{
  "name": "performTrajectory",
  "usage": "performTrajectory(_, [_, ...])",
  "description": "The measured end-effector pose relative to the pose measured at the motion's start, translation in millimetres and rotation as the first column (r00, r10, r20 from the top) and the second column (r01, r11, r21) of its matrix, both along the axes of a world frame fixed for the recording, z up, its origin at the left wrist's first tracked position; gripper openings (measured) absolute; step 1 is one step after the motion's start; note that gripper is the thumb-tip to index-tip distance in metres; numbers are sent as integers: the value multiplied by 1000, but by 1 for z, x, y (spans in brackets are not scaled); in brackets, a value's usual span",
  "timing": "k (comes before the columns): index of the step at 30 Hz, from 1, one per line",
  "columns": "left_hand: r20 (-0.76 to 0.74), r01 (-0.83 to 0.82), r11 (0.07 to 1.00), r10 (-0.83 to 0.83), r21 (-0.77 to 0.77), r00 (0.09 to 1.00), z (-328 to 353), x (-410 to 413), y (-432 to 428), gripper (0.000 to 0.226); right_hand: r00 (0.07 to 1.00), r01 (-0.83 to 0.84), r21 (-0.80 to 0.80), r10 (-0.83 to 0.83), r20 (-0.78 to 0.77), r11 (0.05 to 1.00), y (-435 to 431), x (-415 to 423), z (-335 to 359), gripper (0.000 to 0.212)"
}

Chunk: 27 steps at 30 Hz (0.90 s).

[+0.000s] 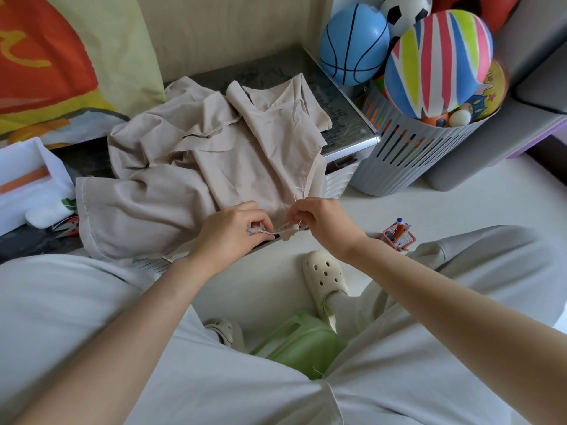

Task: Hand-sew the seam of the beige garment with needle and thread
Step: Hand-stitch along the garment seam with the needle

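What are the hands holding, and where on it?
The left hand and right hand both pinch the beige garment at its near edge, close together.

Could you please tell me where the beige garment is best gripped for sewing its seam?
Pinch the beige garment at its thin seam edge by the near side of the table, coming from the front, where the left hand and right hand hold it taut; the rest lies crumpled and offers no firm edge.

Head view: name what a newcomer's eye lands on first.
The bright striped ball tops the grey slatted basket at upper right, beside a blue basketball. At centre, the crumpled beige garment lies on the low table, and the left hand and right hand pinch its near edge.
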<state>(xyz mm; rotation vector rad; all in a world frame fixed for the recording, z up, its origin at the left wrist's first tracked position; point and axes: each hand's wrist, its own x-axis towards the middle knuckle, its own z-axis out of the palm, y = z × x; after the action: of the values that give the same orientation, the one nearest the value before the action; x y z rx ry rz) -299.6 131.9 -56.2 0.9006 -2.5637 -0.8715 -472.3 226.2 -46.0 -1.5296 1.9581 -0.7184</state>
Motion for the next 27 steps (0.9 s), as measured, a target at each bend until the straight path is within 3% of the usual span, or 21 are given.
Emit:
performTrajectory(6, [-20,6,1000,-6,16,1000,0,-2,-1,24,1000,-26,7,26,-3,1000,0,1,1,32])
performTrajectory(13, [-13,30,999,-30,31,999,0,0,-3,4,998,-39,19,38,40,999,0,1,1,34])
performTrajectory(27, [-13,12,998,-11,61,1000,4,-2,-3,1,997,-42,13,41,58,999,-5,3,2,36])
